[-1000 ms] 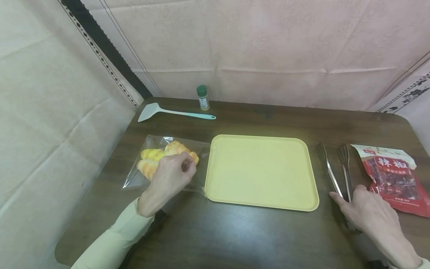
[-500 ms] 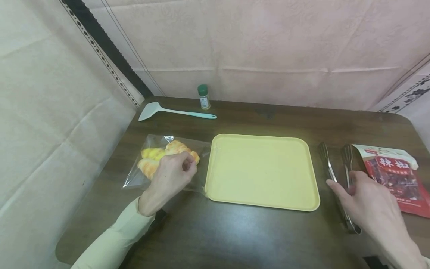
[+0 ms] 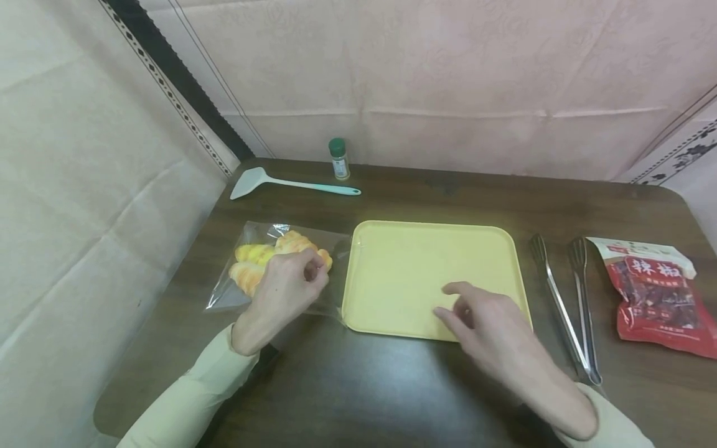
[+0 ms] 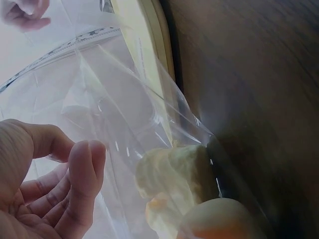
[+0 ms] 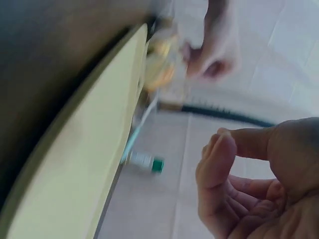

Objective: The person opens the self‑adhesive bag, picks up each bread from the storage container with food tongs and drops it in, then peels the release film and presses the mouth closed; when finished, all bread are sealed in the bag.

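Observation:
My left hand (image 3: 288,280) is over a clear plastic bag (image 3: 224,298) holding several bread rolls (image 3: 254,256), on the left of the table. In the left wrist view its thumb and index fingertip meet in a pinch at the bag's raised film (image 4: 124,109). Over the front right part of a yellow tray (image 3: 403,274) hovers my right hand (image 3: 498,323), thumb and index finger apart and nothing between them. In the right wrist view its fingers are loosely curled. Metal tongs (image 3: 566,317) lie to the right of the tray, away from the right hand.
Beyond the bag lie a pale blue spatula (image 3: 302,185) and, upright near the back edge, a small green-capped jar (image 3: 338,160). A red food packet (image 3: 658,298) lies at the far right. Cloth (image 3: 448,81) hangs behind the table.
My right hand has let go of the tongs, which stay on the table, and has moved left over the tray. The left hand has stayed in place at the bag.

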`<action>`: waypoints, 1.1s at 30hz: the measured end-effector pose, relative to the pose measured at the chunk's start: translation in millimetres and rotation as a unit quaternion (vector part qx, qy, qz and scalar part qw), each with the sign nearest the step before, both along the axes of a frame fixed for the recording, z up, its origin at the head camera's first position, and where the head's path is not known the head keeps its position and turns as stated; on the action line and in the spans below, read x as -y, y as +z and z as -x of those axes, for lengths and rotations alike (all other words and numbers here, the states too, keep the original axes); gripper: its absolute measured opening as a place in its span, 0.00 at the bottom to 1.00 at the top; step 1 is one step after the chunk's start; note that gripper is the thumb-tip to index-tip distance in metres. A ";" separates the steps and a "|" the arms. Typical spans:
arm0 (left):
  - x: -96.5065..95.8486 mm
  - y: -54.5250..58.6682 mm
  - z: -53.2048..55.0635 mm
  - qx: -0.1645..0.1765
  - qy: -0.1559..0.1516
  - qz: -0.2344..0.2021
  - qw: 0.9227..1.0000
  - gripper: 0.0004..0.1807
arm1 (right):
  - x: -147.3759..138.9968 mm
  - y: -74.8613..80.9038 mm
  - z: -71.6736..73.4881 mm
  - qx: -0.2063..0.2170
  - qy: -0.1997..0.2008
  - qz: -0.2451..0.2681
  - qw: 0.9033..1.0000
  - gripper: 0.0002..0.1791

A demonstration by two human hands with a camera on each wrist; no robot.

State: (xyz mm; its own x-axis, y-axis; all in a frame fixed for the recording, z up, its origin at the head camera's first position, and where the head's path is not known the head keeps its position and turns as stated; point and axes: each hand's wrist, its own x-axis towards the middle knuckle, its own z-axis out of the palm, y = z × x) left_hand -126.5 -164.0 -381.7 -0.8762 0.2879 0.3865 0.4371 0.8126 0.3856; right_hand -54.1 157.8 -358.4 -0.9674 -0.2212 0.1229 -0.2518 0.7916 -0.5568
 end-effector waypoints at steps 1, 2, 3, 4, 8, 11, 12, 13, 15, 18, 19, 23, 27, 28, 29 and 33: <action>0.0 0.0 0.3 0.000 -0.001 -0.001 1.000 0.05 | 7.7 0.6 0.2 -0.005 0.009 0.006 1.000 0.18; 0.3 -0.2 0.4 0.001 -0.001 -0.002 1.000 0.05 | 15.0 0.5 0.8 -0.011 0.018 0.011 1.000 0.18; 0.2 0.0 0.7 0.001 -0.001 -0.002 1.000 0.05 | 21.9 0.2 1.5 -0.016 0.025 0.015 0.999 0.17; 0.4 0.3 0.9 0.001 -0.001 -0.002 1.000 0.05 | 28.6 -0.5 2.7 -0.022 0.034 0.021 0.999 0.16; 1.1 1.0 1.0 0.002 -0.002 -0.004 1.000 0.05 | 51.8 -4.9 6.8 -0.010 0.066 0.046 0.997 0.16; 1.8 1.0 1.0 0.002 -0.002 -0.006 1.000 0.05 | 66.8 -8.5 9.1 0.027 0.097 0.067 0.993 0.19; 2.0 0.9 0.9 0.003 -0.002 -0.007 1.000 0.05 | 71.6 -9.8 9.4 0.043 0.108 0.074 0.991 0.20; 2.2 0.9 0.7 0.004 -0.003 -0.008 1.000 0.04 | 76.3 -11.1 9.4 0.060 0.118 0.080 0.988 0.22; 2.8 0.7 0.3 0.006 -0.003 -0.009 1.000 0.04 | 85.8 -13.6 9.1 0.093 0.138 0.091 0.982 0.25; 3.0 1.9 -0.6 0.014 -0.004 -0.010 1.000 0.04 | 99.6 -17.0 7.6 0.147 0.160 0.109 0.970 0.30; 2.9 2.4 -0.7 0.018 -0.003 -0.009 1.000 0.04 | 103.9 -18.6 7.6 0.164 0.164 0.119 0.965 0.31; 2.6 3.5 -0.1 0.022 -0.003 -0.006 1.000 0.04 | 118.7 -28.5 9.1 0.237 0.160 0.183 0.941 0.37; 3.5 3.3 0.7 0.020 -0.004 -0.010 1.000 0.05 | 130.2 -39.6 10.2 0.287 0.134 0.251 0.915 0.36; 3.8 3.6 0.8 0.022 -0.003 -0.012 1.000 0.05 | 132.8 -41.8 10.0 0.293 0.127 0.267 0.909 0.34; 4.2 3.8 0.9 0.024 -0.001 -0.015 1.000 0.05 | 135.3 -43.4 9.7 0.298 0.119 0.284 0.904 0.32; 5.5 5.5 0.7 0.032 0.010 -0.019 0.999 0.03 | 144.1 -47.2 6.0 0.318 0.089 0.348 0.877 0.27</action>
State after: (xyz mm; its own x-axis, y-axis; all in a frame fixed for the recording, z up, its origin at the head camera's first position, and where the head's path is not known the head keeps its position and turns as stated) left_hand -127.2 -169.5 -376.3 -0.9050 0.2568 0.3392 0.3945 0.8052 0.4428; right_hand -60.1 13.7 -405.6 -0.8468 -0.4616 -0.2642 0.2002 0.1837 -0.9624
